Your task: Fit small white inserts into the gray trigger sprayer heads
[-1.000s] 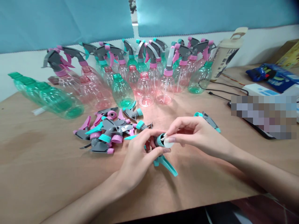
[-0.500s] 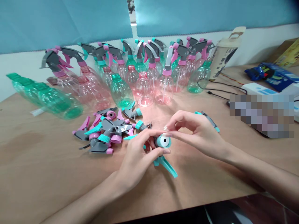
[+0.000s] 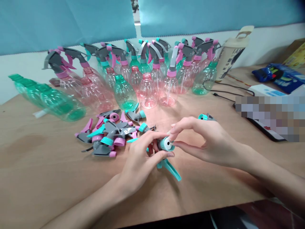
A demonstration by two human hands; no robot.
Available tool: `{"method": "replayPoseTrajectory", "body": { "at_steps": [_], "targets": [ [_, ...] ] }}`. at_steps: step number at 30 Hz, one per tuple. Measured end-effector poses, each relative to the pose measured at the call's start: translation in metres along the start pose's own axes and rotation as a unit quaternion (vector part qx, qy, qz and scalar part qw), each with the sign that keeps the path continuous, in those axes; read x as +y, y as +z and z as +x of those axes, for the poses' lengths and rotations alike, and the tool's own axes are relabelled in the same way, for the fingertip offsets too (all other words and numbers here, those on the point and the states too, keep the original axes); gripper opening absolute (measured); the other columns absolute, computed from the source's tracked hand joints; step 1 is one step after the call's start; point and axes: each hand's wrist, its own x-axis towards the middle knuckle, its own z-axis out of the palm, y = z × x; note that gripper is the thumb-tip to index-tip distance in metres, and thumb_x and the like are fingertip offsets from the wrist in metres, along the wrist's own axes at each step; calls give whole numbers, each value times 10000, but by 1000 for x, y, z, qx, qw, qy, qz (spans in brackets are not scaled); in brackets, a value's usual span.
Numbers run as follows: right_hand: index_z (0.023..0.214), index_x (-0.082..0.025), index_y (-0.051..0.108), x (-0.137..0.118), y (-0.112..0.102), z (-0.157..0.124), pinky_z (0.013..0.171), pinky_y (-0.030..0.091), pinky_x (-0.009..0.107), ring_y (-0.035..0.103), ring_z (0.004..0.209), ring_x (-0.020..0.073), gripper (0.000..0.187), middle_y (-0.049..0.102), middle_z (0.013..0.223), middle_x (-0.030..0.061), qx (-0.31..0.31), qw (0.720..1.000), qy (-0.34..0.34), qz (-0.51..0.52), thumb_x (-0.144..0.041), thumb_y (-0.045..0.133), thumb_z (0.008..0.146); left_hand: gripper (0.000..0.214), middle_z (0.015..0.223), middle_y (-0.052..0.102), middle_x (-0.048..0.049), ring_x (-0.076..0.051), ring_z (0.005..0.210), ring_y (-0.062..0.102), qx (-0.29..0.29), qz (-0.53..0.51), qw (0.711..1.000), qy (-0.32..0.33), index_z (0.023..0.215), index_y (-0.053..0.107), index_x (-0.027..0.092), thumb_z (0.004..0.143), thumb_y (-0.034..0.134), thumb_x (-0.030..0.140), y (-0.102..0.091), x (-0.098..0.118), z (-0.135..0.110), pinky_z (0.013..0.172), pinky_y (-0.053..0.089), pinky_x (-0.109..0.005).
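Observation:
My left hand (image 3: 140, 159) is closed round a grey and teal trigger sprayer head (image 3: 164, 149), its teal screw cap facing me and its teal lever pointing down to the table. My right hand (image 3: 205, 141) pinches at the rim of that cap, where a white disc with a dark centre sits inside. Just left of my hands lies a pile of loose sprayer heads (image 3: 111, 135) in grey, pink and teal. One more teal sprayer head (image 3: 206, 117) lies behind my right hand, partly hidden.
Several pink and green plastic bottles (image 3: 147, 79), many with sprayers fitted, stand along the back of the wooden table (image 3: 47, 178). Green bottles (image 3: 47, 98) lie on their sides at left. A paper bag (image 3: 230, 57), black cables and blue packets are at right.
The white disc that my right hand held at the cap now sits inside it. My right fingers lifted slightly, then came back down onto the cap's rim. My left hand has stayed put.

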Motion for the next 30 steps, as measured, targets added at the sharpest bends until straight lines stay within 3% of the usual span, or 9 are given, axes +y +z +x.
{"method": "replayPoseTrajectory", "body": {
  "at_steps": [9,17,24,30],
  "targets": [
    [1092,-239,451,3,5,-5,786,539,311,655,891,160,346,659,930,3,-17,1000,-5,-3,-100,589,807,247,709,511,43,-106,618,482,-2,55,998,20,1024,615,242,792,698,263,-2,1,1,600,395,-227],
    [987,-216,455,2,7,-5,750,535,308,639,933,199,244,628,975,49,-37,998,14,-52,-148,587,794,230,692,500,46,-101,595,463,-10,87,996,35,1015,607,222,800,688,247,-2,2,2,575,379,-215],
    [969,-246,446,3,5,-4,827,511,390,617,824,177,212,613,880,6,18,997,-41,-68,-163,569,817,297,746,548,36,-104,622,494,-1,106,992,71,1067,606,246,787,703,232,-4,3,3,584,396,-211],
    [884,-236,464,2,-2,1,892,431,414,573,814,180,184,591,786,-6,-4,991,-42,-131,-168,606,788,299,743,544,38,-103,631,499,-9,122,990,71,1080,598,257,798,692,229,-5,4,2,591,398,-206]
  ]
}}
